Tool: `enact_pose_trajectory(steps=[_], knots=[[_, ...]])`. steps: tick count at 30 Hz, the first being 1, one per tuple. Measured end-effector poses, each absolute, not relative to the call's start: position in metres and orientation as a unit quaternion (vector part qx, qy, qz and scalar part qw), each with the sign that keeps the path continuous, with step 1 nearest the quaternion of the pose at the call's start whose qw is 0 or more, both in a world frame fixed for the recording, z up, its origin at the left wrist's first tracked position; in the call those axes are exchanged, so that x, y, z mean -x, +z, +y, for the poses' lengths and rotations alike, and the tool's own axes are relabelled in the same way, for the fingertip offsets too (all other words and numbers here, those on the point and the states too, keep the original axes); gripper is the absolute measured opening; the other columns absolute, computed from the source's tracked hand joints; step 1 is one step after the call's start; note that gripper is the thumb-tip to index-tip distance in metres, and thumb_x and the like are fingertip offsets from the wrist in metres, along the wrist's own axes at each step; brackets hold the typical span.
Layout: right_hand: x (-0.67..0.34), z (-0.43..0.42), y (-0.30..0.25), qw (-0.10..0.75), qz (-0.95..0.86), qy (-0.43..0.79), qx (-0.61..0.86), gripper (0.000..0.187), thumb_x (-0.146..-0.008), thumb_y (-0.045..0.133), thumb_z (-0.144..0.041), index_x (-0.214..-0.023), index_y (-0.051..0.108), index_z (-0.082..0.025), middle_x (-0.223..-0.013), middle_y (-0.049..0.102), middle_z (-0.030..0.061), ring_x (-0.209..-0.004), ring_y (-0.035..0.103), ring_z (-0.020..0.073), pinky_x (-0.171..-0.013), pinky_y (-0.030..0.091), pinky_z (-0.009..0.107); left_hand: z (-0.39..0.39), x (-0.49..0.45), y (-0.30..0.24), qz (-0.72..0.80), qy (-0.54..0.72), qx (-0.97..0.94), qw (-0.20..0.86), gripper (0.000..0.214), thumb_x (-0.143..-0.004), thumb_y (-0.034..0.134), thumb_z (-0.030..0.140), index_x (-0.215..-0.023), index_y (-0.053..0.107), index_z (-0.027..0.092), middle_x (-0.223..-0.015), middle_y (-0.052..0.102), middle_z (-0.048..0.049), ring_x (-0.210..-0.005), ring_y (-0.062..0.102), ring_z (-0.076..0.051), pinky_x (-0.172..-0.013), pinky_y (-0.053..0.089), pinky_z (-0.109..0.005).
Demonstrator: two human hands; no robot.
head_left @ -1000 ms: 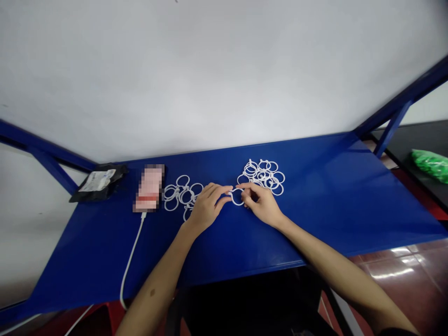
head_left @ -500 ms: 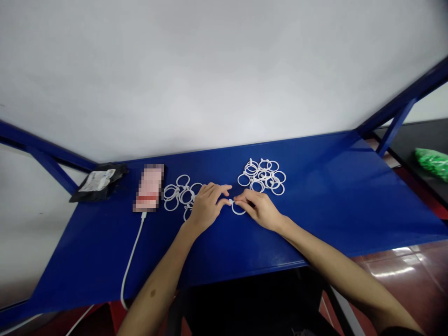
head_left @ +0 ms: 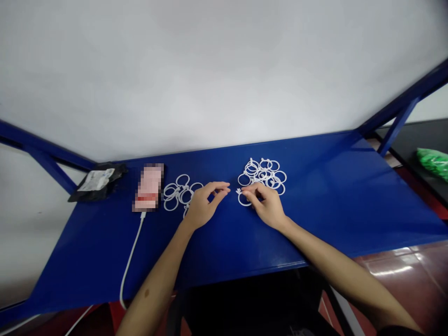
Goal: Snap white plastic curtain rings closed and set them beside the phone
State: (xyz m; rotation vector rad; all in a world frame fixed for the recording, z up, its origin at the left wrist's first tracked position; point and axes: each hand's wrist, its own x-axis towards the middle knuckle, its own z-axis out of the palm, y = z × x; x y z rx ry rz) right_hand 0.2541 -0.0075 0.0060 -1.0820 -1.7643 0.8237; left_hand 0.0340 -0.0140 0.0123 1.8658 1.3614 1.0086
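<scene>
My right hand (head_left: 268, 205) pinches a white ring (head_left: 241, 202) between thumb and fingers, a curtain ring by its look, with a small nub at its top. The ring hangs just in front of a pile of similar white rings (head_left: 280, 178) on the right. To the left, my left hand (head_left: 205, 203) holds nothing, its thumb and fingers stretched towards the right hand with a gap between them. Beside and partly behind it lies another group of white rings (head_left: 171, 205); some of these are hidden by the hand.
Both hands are above a blue table (head_left: 332, 200). On its left lie a blurred pink phone (head_left: 150, 184) with a white cable (head_left: 131, 259) and a black package (head_left: 98, 182) with a label. A white wall (head_left: 224, 84) rises behind; blue frame bars stand at both sides.
My right hand has moved up and slightly right with the ring, nearer the right pile. My left hand has moved away from the ring, its thumb and fingers now closer together.
</scene>
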Motion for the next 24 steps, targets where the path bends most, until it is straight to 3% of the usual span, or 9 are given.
enact_pose_trajectory(steps=[3, 7, 13, 24], knots=[[-0.251, -0.009, 0.005, 0.444, -0.698, 0.366, 0.425, 0.017, -0.098, 0.06, -0.036, -0.096, 0.066, -0.021, -0.065, 0.063, -0.0034, -0.052, 0.057, 0.0101, -0.054, 0.047, 0.024, -0.016, -0.04, 0.008, 0.482, 0.365, -0.675, 0.422, 0.028, -0.096, 0.059, 0.037, -0.12, 0.068, 0.025, -0.105, 0.076, -0.0049, -0.092, 0.071, -0.018, -0.084, 0.056, -0.032], [-0.248, -0.013, 0.005, 0.424, -0.718, 0.375, 0.404, 0.018, -0.098, 0.059, -0.038, -0.097, 0.066, -0.022, -0.069, 0.067, -0.0024, -0.055, 0.06, 0.0101, -0.055, 0.048, 0.023, -0.018, -0.045, 0.0, 0.446, 0.387, -0.617, 0.52, 0.029, -0.091, 0.066, 0.037, -0.116, 0.069, 0.022, -0.105, 0.075, -0.0064, -0.087, 0.071, -0.017, -0.081, 0.057, -0.032], [-0.247, -0.014, 0.002, 0.428, -0.743, 0.328, 0.396, 0.017, -0.099, 0.058, -0.037, -0.095, 0.065, -0.021, -0.076, 0.072, 0.0006, -0.063, 0.066, 0.0123, -0.06, 0.052, 0.025, -0.02, -0.053, 0.001, 0.45, 0.41, -0.566, 0.556, 0.025, -0.085, 0.072, 0.036, -0.102, 0.071, 0.018, -0.096, 0.074, -0.0061, -0.082, 0.068, -0.015, -0.077, 0.057, -0.03], [-0.245, -0.019, -0.003, 0.455, -0.756, 0.259, 0.394, 0.014, -0.1, 0.056, -0.033, -0.094, 0.063, -0.022, -0.087, 0.075, 0.0037, -0.074, 0.072, 0.0157, -0.066, 0.056, 0.027, -0.023, -0.061, 0.002, 0.432, 0.439, -0.5, 0.609, 0.024, -0.082, 0.073, 0.035, -0.097, 0.066, 0.017, -0.09, 0.071, -0.0049, -0.074, 0.065, -0.013, -0.068, 0.056, -0.027]])
